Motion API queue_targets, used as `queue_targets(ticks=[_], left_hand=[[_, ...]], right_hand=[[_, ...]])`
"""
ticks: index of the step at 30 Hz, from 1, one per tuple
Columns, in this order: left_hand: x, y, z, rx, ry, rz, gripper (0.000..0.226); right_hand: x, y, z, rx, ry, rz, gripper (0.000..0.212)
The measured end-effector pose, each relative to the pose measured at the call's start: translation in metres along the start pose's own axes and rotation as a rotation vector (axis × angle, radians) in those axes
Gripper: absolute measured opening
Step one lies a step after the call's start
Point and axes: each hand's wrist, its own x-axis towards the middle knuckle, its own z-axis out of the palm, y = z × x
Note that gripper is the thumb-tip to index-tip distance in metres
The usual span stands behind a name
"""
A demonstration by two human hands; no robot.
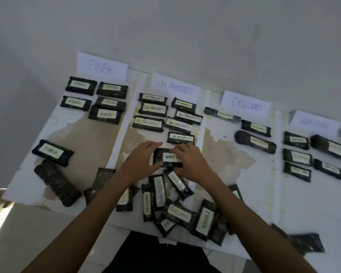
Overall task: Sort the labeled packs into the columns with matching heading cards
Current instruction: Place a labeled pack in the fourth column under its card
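Observation:
Both hands hold one dark pack labeled WAITING (pixel 166 157) above the board's lower middle. My left hand (pixel 141 160) grips its left end and my right hand (pixel 189 162) grips its right end, covering the last letters. Four white heading cards stand at the back: FINISH (pixel 102 67), ON PROGRESS (pixel 175 88), EXCLUDED (pixel 245 105) and a blurred WAITING card (pixel 314 123). Labeled packs lie in columns under each card. A loose pile of unsorted packs (pixel 177 209) lies near the front edge under my forearms.
A FINISH pack (pixel 52 152) and an unlabeled-side pack (pixel 57 185) lie at the front left. The white board (pixel 254 194) has worn brown patches. Blurred dark packs (pixel 303 243) sit off the front right edge. A grey wall rises behind.

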Motion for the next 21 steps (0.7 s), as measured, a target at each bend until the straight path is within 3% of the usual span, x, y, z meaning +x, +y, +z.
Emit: queue_targets(ticks=[9, 21], left_hand=[[0.033, 0.093, 0.079, 0.026, -0.102, 0.148, 0.041], [0.074, 0.210, 0.215, 0.050, -0.339, 0.241, 0.042]], right_hand=[[-0.134, 0.086, -0.034, -0.044, 0.099, 0.281, 0.055], [-0.300, 0.208, -0.039, -0.014, 0.108, 0.636, 0.054]])
